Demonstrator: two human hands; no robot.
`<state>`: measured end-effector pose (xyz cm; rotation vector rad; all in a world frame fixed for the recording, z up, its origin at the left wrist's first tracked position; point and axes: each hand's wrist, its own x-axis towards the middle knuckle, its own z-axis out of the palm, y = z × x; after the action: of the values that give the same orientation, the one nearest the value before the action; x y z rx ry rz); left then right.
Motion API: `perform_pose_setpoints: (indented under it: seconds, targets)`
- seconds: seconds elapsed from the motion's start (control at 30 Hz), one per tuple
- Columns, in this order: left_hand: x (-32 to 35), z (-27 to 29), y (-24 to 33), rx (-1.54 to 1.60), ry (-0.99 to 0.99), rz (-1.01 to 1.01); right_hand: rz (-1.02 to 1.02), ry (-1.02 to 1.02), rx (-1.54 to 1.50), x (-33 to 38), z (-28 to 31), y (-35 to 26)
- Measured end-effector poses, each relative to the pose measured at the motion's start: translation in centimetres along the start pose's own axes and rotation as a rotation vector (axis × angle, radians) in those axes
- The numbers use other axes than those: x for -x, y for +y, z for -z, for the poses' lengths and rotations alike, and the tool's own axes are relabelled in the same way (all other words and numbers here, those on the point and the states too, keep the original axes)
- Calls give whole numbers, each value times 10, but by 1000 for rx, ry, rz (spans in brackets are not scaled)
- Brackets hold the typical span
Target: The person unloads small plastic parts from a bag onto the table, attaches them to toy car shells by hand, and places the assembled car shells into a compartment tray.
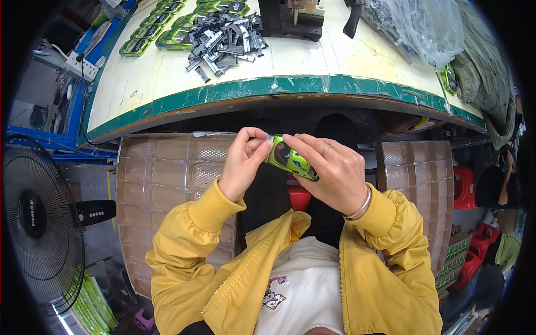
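Note:
Over my lap, my right hand (338,176) grips a green toy car body (297,163) with dark windows, its fingers wrapped over the far side. My left hand (241,162) is closed in a pinch at the car's left end. Between its thumb and forefinger shows a small grey piece (270,137), touching or very close to the car; its full shape is hidden by the fingers. On the table ahead lies a heap of grey and black plastic parts (226,44). Several more green car bodies (174,39) stand in rows to the left of that heap.
The table's green front edge (279,85) runs ahead of my hands. Sectioned trays (167,184) flank my lap, another tray (419,167) at right. A black fan (39,218) stands left. A machine base (293,25) and a clear plastic bag (419,30) sit at the back.

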<state>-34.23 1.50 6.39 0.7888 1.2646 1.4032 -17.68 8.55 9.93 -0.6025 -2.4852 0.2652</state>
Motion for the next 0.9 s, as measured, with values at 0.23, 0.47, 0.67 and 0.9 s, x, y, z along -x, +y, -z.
perform_pose_setpoints:
  seconds: [0.23,0.47,0.67,0.9]
  targets:
    - [-2,2,-8,20,20,-47,85,-200,40,-6,2,-6]
    - [-7,-1,4,-14,0,56,105,-301,34,-4,0,-4]
    - [0,-2,15,-22,-85,58,119,-167,-27,0,-1,1]
    - [-1,-6,38,19,-180,109,126,-154,19,-5,9,1]
